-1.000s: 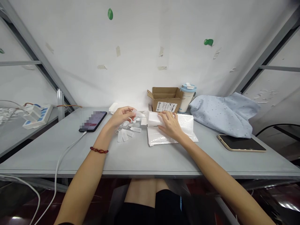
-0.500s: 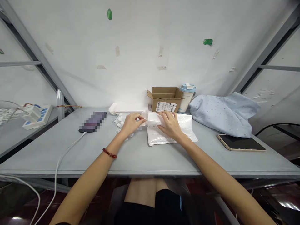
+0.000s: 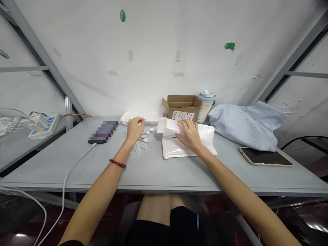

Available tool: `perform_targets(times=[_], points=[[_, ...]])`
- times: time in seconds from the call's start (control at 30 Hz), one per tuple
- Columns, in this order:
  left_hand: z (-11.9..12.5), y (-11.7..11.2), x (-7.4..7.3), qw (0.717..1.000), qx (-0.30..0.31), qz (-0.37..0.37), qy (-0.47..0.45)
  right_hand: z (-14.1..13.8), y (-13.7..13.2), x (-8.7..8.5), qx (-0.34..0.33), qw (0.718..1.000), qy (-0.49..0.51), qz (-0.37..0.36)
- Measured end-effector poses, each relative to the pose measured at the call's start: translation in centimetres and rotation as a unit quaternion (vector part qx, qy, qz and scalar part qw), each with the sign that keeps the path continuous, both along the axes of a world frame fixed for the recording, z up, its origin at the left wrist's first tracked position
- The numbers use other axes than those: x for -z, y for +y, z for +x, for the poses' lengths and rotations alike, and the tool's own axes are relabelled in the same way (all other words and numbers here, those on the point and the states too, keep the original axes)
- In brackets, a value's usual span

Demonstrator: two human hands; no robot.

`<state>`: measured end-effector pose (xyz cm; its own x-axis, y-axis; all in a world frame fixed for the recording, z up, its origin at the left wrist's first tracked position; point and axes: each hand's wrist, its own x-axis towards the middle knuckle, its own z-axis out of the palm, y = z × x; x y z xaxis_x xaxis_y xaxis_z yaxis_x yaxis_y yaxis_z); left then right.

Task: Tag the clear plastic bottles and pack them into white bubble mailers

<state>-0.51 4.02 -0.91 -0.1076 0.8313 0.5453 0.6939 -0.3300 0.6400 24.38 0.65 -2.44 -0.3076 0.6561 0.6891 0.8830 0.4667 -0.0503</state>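
My right hand (image 3: 189, 135) is closed on a white bubble mailer (image 3: 171, 126), gripping its upper part with thumb below and fingers on top. Under it another white bubble mailer (image 3: 172, 150) lies flat on the table. My left hand (image 3: 135, 130) is apart from the mailers, its thumb and fingers drawn together in a pinch; anything between them is too small to make out. Beside and partly behind that hand lie several small clear plastic pieces (image 3: 149, 139). A stack of flat white packets or sheets (image 3: 153, 119) rests just behind.
An open cardboard box (image 3: 167, 111) and a blue-lidded cup (image 3: 203, 109) stand against the wall. Pale blue cloth (image 3: 243, 123) and a phone (image 3: 266, 157) lie at right. Left is another phone (image 3: 102, 132) on a white cable (image 3: 69, 167), near a power strip (image 3: 48, 128).
My left hand has left the mailer's open end and moved left, over the small plastic pieces. My right hand still grips the mailer, whose left end now stands a little raised.
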Motion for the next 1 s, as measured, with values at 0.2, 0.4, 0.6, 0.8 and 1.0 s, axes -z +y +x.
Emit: perform_targets(times=[0.2,0.4,0.6,0.8,1.0], points=[[-0.4,0.3,1.3,0.982,0.040,-0.043,0.182,0.1,0.1,0.0,0.016,1.000,-0.009,-0.005],[-0.1,0.4,1.9,0.970,0.038,-0.067,0.230,-0.2,-0.2,-0.1,0.007,1.000,-0.004,-0.005],[0.0,0.9,2.1,0.975,0.041,-0.041,0.216,-0.2,0.0,0.0,0.006,1.000,-0.007,-0.012],[0.4,0.1,0.7,0.994,0.028,-0.017,0.108,-0.1,0.0,0.1,0.006,1.000,-0.008,-0.015],[0.2,-0.8,-1.0,0.995,0.061,-0.036,-0.069,0.0,0.1,0.1,0.020,0.999,-0.019,-0.030]])
